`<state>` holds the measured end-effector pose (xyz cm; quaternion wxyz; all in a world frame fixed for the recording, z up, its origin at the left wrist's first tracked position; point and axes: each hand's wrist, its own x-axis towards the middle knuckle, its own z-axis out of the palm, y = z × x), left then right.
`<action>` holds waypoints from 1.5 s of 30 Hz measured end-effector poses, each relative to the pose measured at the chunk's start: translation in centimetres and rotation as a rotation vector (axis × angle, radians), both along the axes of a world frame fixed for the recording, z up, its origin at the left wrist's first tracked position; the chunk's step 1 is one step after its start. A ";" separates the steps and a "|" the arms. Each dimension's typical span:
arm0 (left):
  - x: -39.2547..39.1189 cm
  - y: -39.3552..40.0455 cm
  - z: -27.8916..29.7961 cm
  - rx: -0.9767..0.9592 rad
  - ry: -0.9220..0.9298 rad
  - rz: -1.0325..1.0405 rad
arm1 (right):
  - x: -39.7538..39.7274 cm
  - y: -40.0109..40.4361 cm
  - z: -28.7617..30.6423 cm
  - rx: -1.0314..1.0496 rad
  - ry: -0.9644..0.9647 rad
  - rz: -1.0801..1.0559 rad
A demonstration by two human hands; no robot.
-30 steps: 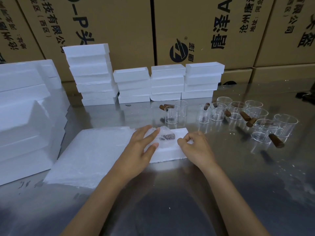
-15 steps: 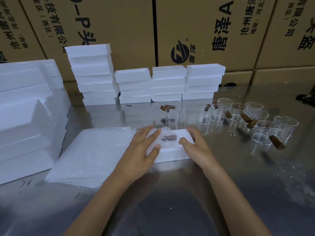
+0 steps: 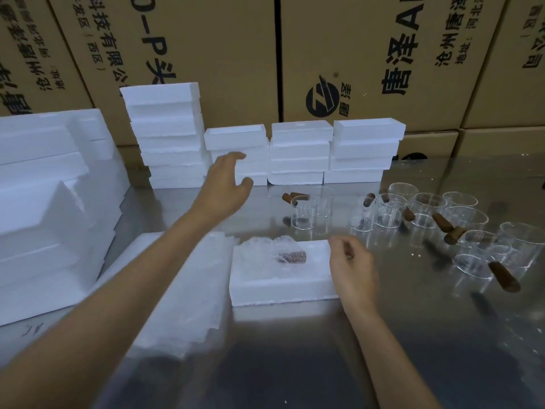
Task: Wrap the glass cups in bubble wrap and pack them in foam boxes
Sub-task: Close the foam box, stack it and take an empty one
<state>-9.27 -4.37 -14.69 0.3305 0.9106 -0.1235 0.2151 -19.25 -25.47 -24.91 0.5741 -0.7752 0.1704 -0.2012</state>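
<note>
1. The left hand (image 3: 224, 184) hovers above the table (image 3: 295, 364) with its grip spread, fingers and thumb apart and holding nothing.
2. Just beyond its fingertips stand the foam stacks (image 3: 236, 152) at the far edge; a lid from there looks like the likely next pick, and this hand is much the nearer one.
3. The right hand (image 3: 352, 270) sits at the right end of the open foam box (image 3: 280, 287), fingers loosely curled and holding nothing that shows.
4. The box lies close in front, its long axis running left to right.
5. The wrapped cup (image 3: 283, 255) lies in the box, a cloudy bubble-wrap bundle with a brown handle showing dimly through.
6. Bare glass cups (image 3: 427, 211) with brown handles stand well to the right.
7. Bubble wrap sheets (image 3: 188, 290) lie left of the box.
</note>
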 end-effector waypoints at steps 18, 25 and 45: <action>21.2 -1.0 1.6 1.199 0.057 0.398 | 0.7 0.0 -0.2 -0.080 0.088 -0.083; 17.3 0.2 3.2 1.242 -0.261 0.281 | 0.5 0.0 0.0 -0.074 0.077 -0.094; -7.8 -4.0 -0.1 -0.442 -0.375 -0.164 | -1.0 0.5 2.3 -0.072 -0.252 -0.038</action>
